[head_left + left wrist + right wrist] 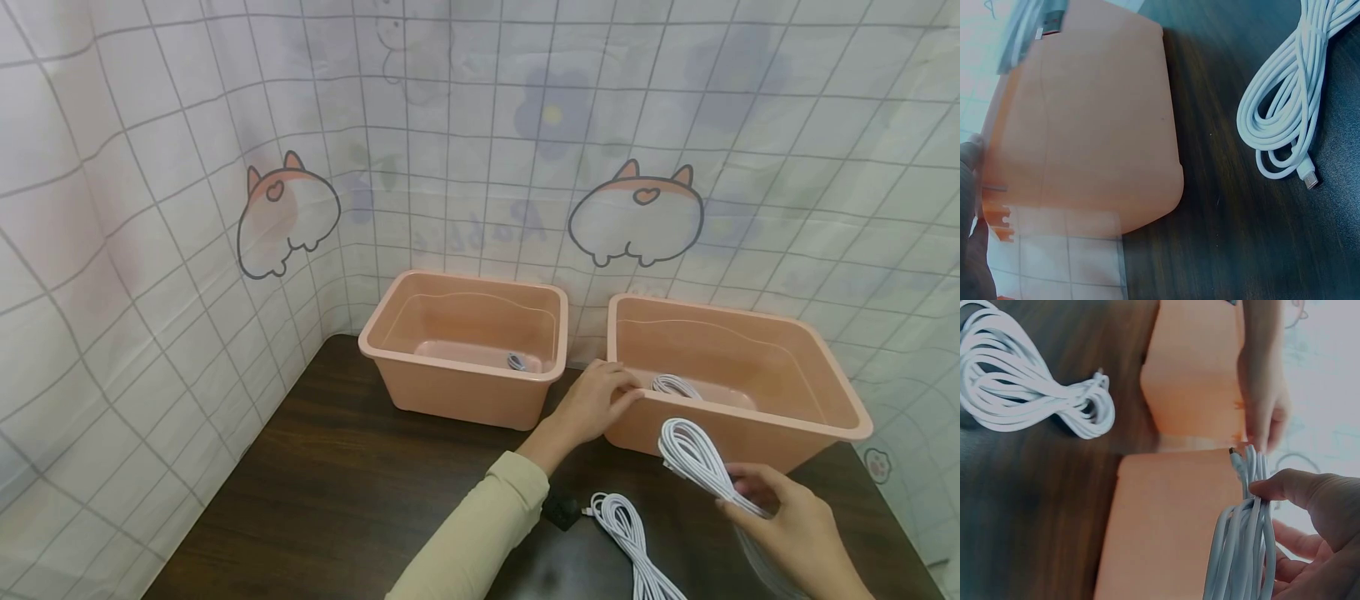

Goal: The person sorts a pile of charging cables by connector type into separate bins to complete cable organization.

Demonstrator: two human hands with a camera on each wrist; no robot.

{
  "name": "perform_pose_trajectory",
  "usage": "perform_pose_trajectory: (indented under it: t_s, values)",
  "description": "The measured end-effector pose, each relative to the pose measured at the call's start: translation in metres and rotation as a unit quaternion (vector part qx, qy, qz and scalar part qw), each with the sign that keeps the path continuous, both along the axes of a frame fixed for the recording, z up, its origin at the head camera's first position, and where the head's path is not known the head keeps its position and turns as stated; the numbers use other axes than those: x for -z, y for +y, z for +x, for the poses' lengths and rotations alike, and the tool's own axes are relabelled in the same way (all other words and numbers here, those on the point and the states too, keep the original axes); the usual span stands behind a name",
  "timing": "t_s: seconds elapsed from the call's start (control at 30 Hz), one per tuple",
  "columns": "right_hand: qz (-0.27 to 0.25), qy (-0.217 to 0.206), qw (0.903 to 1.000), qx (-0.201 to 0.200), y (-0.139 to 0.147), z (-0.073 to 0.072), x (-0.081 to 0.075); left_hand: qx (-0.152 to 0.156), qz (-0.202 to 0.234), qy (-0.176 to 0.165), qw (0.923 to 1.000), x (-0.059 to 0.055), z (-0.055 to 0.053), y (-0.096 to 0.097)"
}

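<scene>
My right hand (795,517) holds a coiled white USB cable (693,454) in front of the right-hand pink bin (645,429). In the right wrist view, thumb and fingers pinch that bundle near its gathered end, where a plug shows. At the bin's near left corner, my left hand (596,396) grips the rim. Inside this bin lies another white cable coil (675,385). On the table below, between the two arms, rests one more bundled white cable (626,533); its metal plug is plain in the left wrist view.
A second pink bin (457,387) stands to the left, with a small coiled cable (516,361) inside. Beside the left sleeve sits a small black object (561,508), partly hidden. Gridded white curtain (480,167) hangs behind and left of the dark wooden table (300,492).
</scene>
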State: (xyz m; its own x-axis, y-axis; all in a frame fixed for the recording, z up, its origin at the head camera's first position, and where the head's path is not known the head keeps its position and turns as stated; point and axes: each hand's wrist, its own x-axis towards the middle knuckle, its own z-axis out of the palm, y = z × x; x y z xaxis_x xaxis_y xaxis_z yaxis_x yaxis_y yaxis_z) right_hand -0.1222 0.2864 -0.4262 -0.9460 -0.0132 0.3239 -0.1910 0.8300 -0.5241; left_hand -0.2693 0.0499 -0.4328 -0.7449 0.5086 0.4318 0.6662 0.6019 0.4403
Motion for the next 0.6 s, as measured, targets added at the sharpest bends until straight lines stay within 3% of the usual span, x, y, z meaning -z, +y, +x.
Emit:
perform_pose_trajectory:
  t_s: [0.3,0.6]
  values:
    - [0.001,0.033,0.9994,-0.01,0.005,-0.011,-0.025,-0.002,-0.001,0.008,1.0,0.0,0.0,0.001]
    - [-0.007,0.012,0.9995,-0.029,0.008,-0.036,-0.048,0.0,0.012,-0.01,0.9999,0.0,0.001,0.0]
